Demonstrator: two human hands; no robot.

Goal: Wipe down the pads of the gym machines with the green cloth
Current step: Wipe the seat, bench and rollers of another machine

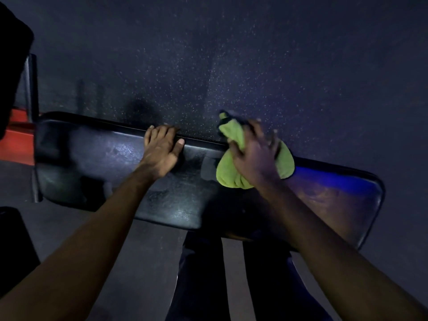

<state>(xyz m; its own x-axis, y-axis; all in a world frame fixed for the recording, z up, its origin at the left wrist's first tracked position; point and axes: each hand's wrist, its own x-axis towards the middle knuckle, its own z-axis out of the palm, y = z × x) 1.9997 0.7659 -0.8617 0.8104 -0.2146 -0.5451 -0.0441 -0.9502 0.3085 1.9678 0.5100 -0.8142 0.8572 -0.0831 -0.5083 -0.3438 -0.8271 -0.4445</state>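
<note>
At the far edge of the long black vinyl pad (92, 163), right hand (254, 156) grips bunched green cloth (228, 174), left hand (162, 149) lies flat-fingered.

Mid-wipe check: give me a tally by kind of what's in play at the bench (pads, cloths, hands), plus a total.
Bench pad: 1, black
Green cloth: 1, bunched on the pad
Hands: 2, left hand flat on the pad, right hand holding the cloth
Total: 4
</note>
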